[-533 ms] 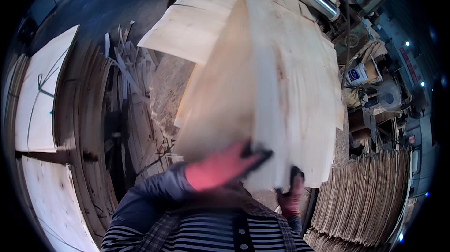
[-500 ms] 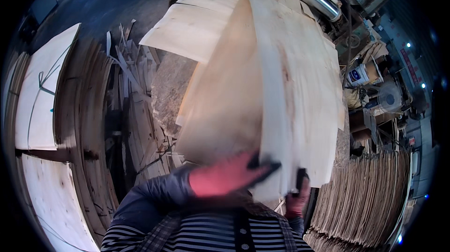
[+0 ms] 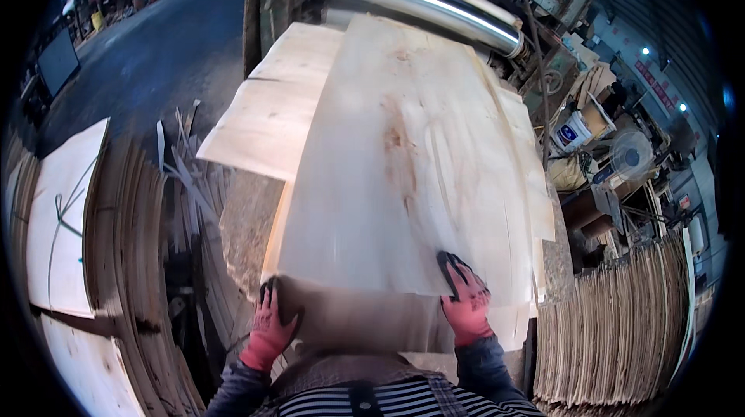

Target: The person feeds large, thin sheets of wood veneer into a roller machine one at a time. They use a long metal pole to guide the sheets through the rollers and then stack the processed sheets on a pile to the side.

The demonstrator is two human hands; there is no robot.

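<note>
A large pale wood veneer sheet (image 3: 349, 161) with brown streaks spreads over other veneer on the bench. Its near edge is raised and casts a shadow on the wood below. At the near left corner, my left hand (image 3: 268, 330), in a red glove with black fingertips, holds the edge. My right hand (image 3: 467, 304), gloved alike, grips the near edge farther right, its dark fingertips on the upper face. The undersides of both grips are hidden. More pale veneer (image 3: 260, 122) sticks out at the left of the sheet.
A shiny metal roller (image 3: 423, 10) lies beyond the far end. Stacked veneer (image 3: 609, 332) stands at right, bundled boards (image 3: 66, 215) at left, and wood scraps (image 3: 206, 207) beside the bench. A white bucket (image 3: 573, 131) and a fan (image 3: 630, 155) are at the right.
My left hand has swung from the middle to the left, spreading the veneer sheet leftward. My right hand has shifted slightly left and forward. The view has tilted up, showing more of the roller.
</note>
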